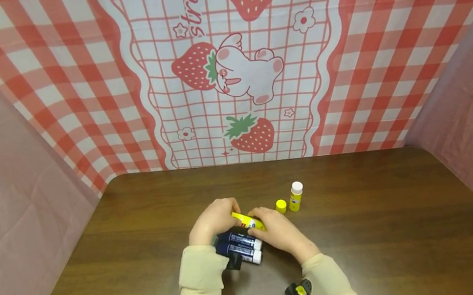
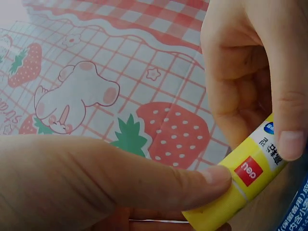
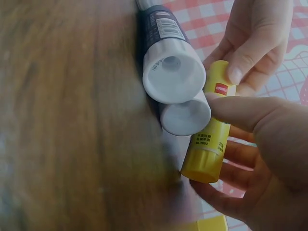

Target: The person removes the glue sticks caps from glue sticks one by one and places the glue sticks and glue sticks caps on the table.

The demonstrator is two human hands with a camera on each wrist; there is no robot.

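Observation:
Both hands hold a yellow glue stick point(image 1: 248, 221) with a red "deli" label, tilted between them. My left hand point(image 1: 216, 219) pinches one end, its thumb point(image 2: 192, 185) close to a thin seam around the tube. Around the other part curl the fingers of my right hand point(image 1: 279, 230), the thumb point(image 3: 240, 111) lying along the side. Right beside it, on the near side, two dark blue tubes point(image 1: 240, 249) with white ends lie side by side. In the right wrist view their white ends point(image 3: 174, 72) show hollow recesses.
Beyond my right hand, a yellow cylinder with a white top point(image 1: 296, 196) stands upright on the brown wooden table point(image 1: 381, 208). A short yellow cap point(image 1: 281, 206) is beside it. A strawberry-patterned cloth point(image 1: 239, 132) hangs behind the table's far edge.

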